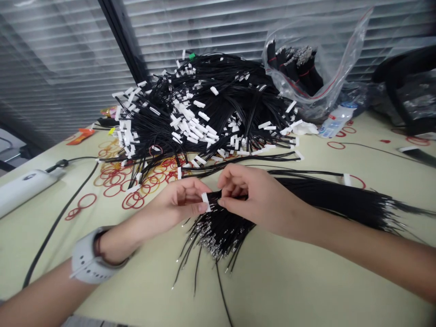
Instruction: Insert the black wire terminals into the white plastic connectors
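Between thumb and fingers my left hand (184, 200) pinches a small white connector (206, 202). Just to its right, my right hand (248, 195) is closed in a pinch on black wires that run into the connector; its fingertips hide the exact wire ends. Under both hands lies a bundle of loose black wires (218, 236) with shiny metal crimp tips pointing down and left. A thicker bundle of black wires (334, 202) stretches right beneath my right forearm, with bare tips at its far end.
A large heap of black wires with white connectors (194, 122) fills the table's back. Red and yellow rubber bands (116, 177) lie scattered at left. Behind right stand a clear bag (327, 68) of wire bundles and a small bottle (337, 120). A white power strip (27, 188) sits left.
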{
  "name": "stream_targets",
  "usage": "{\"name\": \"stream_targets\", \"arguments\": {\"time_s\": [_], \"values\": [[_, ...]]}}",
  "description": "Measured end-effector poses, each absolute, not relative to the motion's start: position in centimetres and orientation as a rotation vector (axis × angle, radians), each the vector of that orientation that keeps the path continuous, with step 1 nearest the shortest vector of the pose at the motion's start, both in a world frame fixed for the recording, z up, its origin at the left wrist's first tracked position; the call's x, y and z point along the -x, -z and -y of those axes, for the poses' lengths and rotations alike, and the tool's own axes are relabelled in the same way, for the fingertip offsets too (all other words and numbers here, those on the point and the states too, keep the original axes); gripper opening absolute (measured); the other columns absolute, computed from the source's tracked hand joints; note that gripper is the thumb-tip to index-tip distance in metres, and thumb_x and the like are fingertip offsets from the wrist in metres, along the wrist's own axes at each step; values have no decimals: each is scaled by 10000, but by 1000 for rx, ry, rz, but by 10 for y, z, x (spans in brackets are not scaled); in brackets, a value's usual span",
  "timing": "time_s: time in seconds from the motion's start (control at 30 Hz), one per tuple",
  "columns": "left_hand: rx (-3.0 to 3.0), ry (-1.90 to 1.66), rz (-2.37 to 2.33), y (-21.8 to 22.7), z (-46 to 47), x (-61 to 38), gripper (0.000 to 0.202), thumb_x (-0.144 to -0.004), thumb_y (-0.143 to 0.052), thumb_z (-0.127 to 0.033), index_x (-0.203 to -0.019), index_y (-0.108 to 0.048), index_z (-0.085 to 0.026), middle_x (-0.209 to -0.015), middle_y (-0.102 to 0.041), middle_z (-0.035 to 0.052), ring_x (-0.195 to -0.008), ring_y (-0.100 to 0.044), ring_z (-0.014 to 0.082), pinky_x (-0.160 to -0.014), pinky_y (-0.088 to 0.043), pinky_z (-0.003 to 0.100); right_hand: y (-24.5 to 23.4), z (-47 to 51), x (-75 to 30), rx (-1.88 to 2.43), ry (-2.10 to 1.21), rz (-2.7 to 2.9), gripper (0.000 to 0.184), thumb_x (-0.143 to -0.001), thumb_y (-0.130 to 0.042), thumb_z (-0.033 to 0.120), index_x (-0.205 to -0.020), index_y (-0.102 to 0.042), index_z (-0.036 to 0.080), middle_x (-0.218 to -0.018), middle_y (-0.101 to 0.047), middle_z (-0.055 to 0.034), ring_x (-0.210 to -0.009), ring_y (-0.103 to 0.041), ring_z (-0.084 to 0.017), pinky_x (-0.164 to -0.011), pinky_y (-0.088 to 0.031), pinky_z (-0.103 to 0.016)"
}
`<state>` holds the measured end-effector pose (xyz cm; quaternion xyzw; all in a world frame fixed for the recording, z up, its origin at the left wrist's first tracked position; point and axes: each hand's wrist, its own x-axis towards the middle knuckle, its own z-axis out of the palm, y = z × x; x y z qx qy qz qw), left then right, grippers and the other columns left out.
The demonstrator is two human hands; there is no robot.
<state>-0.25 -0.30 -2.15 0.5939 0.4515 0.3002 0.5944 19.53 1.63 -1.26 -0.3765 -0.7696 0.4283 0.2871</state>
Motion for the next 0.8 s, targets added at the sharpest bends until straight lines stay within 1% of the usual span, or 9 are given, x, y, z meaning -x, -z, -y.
{"name": "stream_targets", "arguments": {"time_s": [0.17,0.43,0.63,0.73,0.8], "values": [[-1377,-708,-1049,20,3,1,112,-784,-640,-176,-862,-563,-150,-774,-622,-7,-694,-535,66,-623,-377,166,14,-14,-195,993,-1103,2059,135,-734,-539,102,-798,-474,201,-691,-570,60,-608,-523,-71,-579,-409,-216],[-1397,-709,-1014,19,1,-2,73,-795,-623,-129,-837,-564,-139,-789,-653,-5,-720,-575,51,-659,-418,141,14,-14,-192,991,-993,2104,154,-742,-523,76,-835,-485,192,-671,-556,54,-603,-509,-81,-580,-388,-229],[-1405,-724,-1023,19,2,0,96,-793,-634,-153,-856,-562,-143,-823,-663,10,-793,-619,91,-730,-468,184,17,-10,-190,956,-881,2086,147,-738,-506,59,-813,-489,184,-648,-542,57,-583,-501,-73,-562,-367,-224],[-1403,-724,-1047,20,2,0,97,-791,-636,-154,-858,-565,-147,-821,-664,12,-790,-620,98,-718,-468,189,19,-7,-189,958,-824,2056,126,-744,-510,74,-800,-488,185,-648,-539,56,-579,-495,-72,-545,-356,-222],[-1404,-725,-1060,21,2,1,109,-787,-639,-157,-864,-563,-150,-828,-670,19,-786,-621,104,-699,-465,192,20,-7,-188,976,-855,2028,122,-739,-520,76,-782,-485,185,-639,-533,57,-572,-488,-71,-546,-361,-220]]}}
